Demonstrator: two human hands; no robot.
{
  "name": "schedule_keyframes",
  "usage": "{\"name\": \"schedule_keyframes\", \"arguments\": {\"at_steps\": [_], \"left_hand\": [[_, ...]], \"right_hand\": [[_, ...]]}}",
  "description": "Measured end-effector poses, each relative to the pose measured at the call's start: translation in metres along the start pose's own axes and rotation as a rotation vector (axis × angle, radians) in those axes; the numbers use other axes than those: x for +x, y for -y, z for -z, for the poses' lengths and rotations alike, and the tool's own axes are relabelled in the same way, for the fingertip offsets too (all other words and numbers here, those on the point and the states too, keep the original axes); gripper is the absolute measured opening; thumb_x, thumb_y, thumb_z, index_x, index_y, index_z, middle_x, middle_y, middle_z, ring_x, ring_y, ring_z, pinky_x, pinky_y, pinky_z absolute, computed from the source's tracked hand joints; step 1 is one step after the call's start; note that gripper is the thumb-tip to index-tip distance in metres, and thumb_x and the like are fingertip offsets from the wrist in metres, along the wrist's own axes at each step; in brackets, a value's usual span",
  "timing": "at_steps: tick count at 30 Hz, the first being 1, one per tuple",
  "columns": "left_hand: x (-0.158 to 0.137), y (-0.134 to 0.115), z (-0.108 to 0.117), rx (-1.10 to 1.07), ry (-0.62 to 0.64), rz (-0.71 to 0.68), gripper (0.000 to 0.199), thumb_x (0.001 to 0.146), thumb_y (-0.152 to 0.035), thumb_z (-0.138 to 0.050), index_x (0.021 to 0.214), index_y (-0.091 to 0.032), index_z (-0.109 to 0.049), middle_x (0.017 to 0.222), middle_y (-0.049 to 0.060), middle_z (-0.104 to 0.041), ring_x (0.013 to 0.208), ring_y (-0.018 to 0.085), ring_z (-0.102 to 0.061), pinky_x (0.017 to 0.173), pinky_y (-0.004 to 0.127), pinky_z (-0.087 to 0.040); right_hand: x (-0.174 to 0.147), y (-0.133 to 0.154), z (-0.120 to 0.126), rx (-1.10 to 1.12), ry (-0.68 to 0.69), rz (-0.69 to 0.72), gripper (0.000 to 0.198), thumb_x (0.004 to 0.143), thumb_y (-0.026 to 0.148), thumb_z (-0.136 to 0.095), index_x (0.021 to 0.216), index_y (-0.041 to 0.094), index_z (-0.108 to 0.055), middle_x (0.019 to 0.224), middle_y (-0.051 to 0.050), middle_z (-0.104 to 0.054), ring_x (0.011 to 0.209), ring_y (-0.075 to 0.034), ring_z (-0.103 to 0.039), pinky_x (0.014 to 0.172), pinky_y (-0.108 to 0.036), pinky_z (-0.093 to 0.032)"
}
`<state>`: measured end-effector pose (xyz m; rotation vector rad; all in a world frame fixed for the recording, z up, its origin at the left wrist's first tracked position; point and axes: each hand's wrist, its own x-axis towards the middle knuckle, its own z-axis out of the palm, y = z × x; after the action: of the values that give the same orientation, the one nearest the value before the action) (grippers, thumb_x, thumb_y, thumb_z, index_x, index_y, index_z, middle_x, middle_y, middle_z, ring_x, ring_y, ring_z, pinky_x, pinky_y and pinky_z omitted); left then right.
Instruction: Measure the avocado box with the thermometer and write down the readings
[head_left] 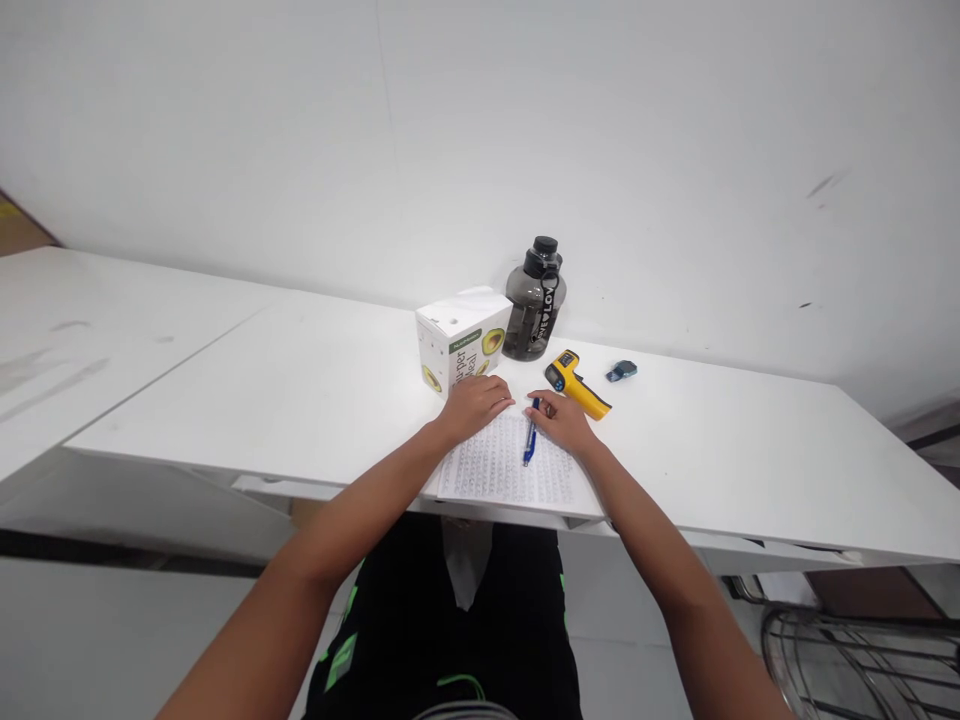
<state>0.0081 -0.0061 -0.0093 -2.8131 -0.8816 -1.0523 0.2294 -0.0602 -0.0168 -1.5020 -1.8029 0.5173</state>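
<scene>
In the head view I see the pen (530, 442), slim and straight, blue at both ends with a paler stretch between; it slants over the right half of the paper (487, 472), its free end pointing near. My right hand (556, 416) has its grip clamped on the pen's far end, fingers bent round it. My left hand (477, 403) lies at the paper's far left, fingers side by side; whether that grip pinches anything, I cannot tell. The paper is thin, white and flat, filled with close rows of small marks too fine for me to read, at the near edge of the smooth white worktop (750, 440). Just beyond the left hand stands the box (462, 345), a stiff white carton with square edges and printed avocado halves. Beside it on the right, the bottle (525, 310) is rounded, smoky and see-through under a black cap. The thermometer (579, 386), yellow, black and pistol-shaped, lies just beyond the right hand.
</scene>
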Motion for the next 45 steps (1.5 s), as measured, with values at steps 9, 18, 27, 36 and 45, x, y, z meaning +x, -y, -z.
{"name": "schedule_keyframes", "arguments": {"at_steps": [9, 18, 27, 36, 45], "left_hand": [[0.000, -0.003, 0.001, -0.031, -0.018, 0.024, 0.034, 0.103, -0.036, -0.045, 0.095, -0.020, -0.074, 0.101, 0.006, -0.075, 0.090, 0.019, -0.069, 0.079, 0.034, -0.050], [-0.001, -0.007, 0.005, -0.105, 0.073, 0.106, 0.033, 0.100, -0.040, -0.047, 0.110, -0.020, -0.071, 0.109, 0.007, -0.071, 0.095, 0.021, -0.067, 0.079, 0.034, -0.052], [-0.001, -0.013, 0.005, -0.237, 0.301, 0.039, 0.036, 0.100, -0.047, -0.045, 0.114, -0.034, -0.075, 0.150, 0.003, -0.052, 0.136, 0.032, -0.043, 0.109, 0.055, -0.040], [0.001, -0.007, 0.003, -0.211, -0.022, 0.122, 0.042, 0.102, -0.038, -0.042, 0.080, -0.020, -0.073, 0.100, 0.006, -0.073, 0.096, 0.020, -0.062, 0.088, 0.039, -0.050], [-0.003, 0.005, 0.002, 0.057, -0.511, -0.031, 0.012, 0.084, -0.036, -0.070, 0.082, -0.024, -0.069, 0.101, 0.007, -0.070, 0.103, 0.027, -0.060, 0.098, 0.049, -0.044]], "right_hand": [[-0.002, 0.001, 0.002, 0.068, -0.006, 0.025, 0.030, 0.086, 0.043, -0.061, 0.106, 0.024, -0.073, 0.069, 0.002, -0.067, 0.057, -0.014, -0.053, 0.062, -0.029, -0.043], [-0.001, -0.002, 0.005, 0.356, 0.042, 0.005, 0.046, 0.090, 0.048, -0.057, 0.128, 0.024, -0.066, 0.093, -0.004, -0.077, 0.063, -0.015, -0.057, 0.063, -0.031, -0.048], [0.000, -0.003, 0.002, 0.329, -0.030, -0.008, 0.043, 0.088, 0.045, -0.058, 0.123, 0.023, -0.069, 0.086, -0.004, -0.075, 0.064, -0.017, -0.059, 0.063, -0.032, -0.049], [0.000, -0.005, 0.008, -0.114, -0.308, 0.021, 0.035, 0.094, 0.040, -0.046, 0.106, 0.021, -0.073, 0.091, -0.009, -0.072, 0.075, -0.021, -0.061, 0.074, -0.036, -0.048], [0.004, -0.001, 0.036, -0.653, -0.265, -0.429, 0.058, 0.093, 0.050, -0.052, 0.138, 0.015, -0.055, 0.130, -0.019, -0.061, 0.120, -0.035, -0.052, 0.097, -0.048, -0.036]]}}
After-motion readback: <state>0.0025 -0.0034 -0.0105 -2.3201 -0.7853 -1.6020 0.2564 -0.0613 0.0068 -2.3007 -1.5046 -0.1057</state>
